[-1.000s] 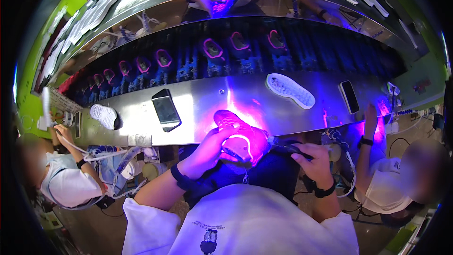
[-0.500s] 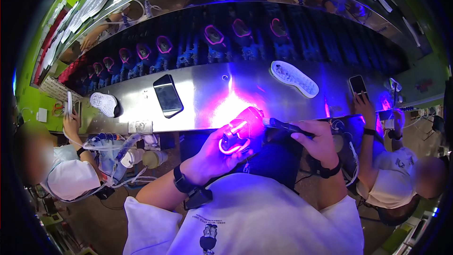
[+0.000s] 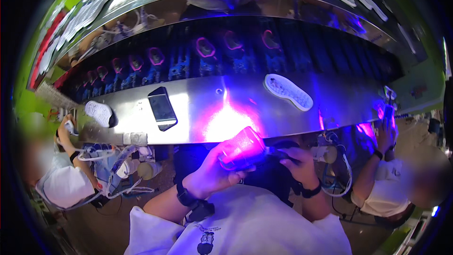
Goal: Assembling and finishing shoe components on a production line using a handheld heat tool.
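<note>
Under bright violet light, my left hand is closed around a shoe upper that glows pink on its upper face. The shoe upper is held just in front of the metal worktable's near edge. My right hand grips a dark-handled brush. The brush's tip meets or lies very near the right end of the shoe upper; glare and shadow hide the exact contact. Beyond my hands, a white shoe sole lies on the metal worktable.
A phone and another white sole lie to the left. Behind the table, several shoe uppers with glowing pink outlines stand on a dark conveyor. People work at both sides; one white sleeve is at left. Hoses and small pots hang below the edge.
My left hand has turned the shoe upper, so its glowing opening no longer shows. Both hands and the brush sit lower in view. The right co-worker's hand has left the phone there.
</note>
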### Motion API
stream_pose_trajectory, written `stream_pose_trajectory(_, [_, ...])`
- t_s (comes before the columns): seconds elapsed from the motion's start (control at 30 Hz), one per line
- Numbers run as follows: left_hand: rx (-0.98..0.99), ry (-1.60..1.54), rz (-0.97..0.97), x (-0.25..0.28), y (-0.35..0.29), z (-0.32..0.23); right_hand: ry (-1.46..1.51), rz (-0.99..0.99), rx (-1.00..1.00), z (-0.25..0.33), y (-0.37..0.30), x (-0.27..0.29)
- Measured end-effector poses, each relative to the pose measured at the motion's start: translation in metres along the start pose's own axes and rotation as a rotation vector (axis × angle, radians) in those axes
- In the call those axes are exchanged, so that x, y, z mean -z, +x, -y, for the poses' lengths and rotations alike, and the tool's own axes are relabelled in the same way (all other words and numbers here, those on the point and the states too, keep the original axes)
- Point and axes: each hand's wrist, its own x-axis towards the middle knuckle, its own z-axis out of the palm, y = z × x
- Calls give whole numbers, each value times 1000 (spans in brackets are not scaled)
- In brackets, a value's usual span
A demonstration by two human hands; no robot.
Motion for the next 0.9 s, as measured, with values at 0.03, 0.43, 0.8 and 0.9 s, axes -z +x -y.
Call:
stream_pose_trajectory(0.03, [-124, 218, -199, -15, 3, 5, 8, -26, -109, -3, -2, 2])
stream_pose_trajectory(0.43, [-1165, 2093, -1196, -98, 15, -214, 248, -278, -295, -36, 9, -24])
stream_pose_trajectory(0.8, [-871, 2343, -1831, -111, 53, -386, 215, -460, -532, -65, -15, 17])
stream_pose_trajectory(0.9, [-1375, 2500, -1690, -109, 50, -412, 273, -447, -598, -61, -7, 17])
